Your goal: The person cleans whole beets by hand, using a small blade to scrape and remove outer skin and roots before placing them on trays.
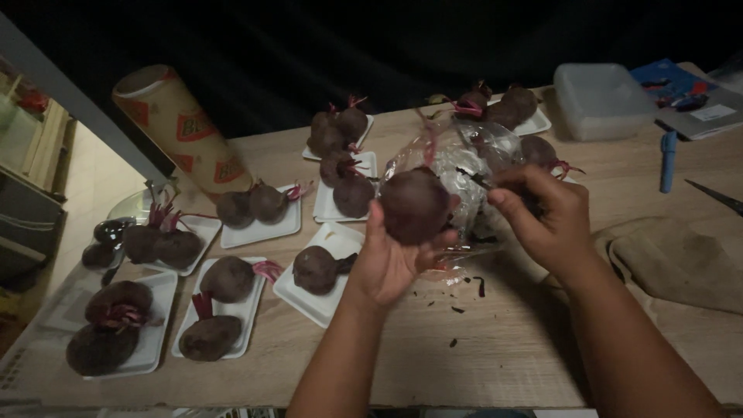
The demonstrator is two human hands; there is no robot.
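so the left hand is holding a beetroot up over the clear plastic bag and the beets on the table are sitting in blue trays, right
Not quite: the trays are white, not blue. The head view shows the left hand holding a beetroot up in front of the clear plastic bag, while the other beets sit on white trays on the wooden table.

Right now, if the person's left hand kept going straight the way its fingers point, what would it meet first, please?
The left hand already cups a beetroot. Straight beyond that, up and away across the table, the clear plastic bag looks first in line, though depth is hard to judge from this one view.
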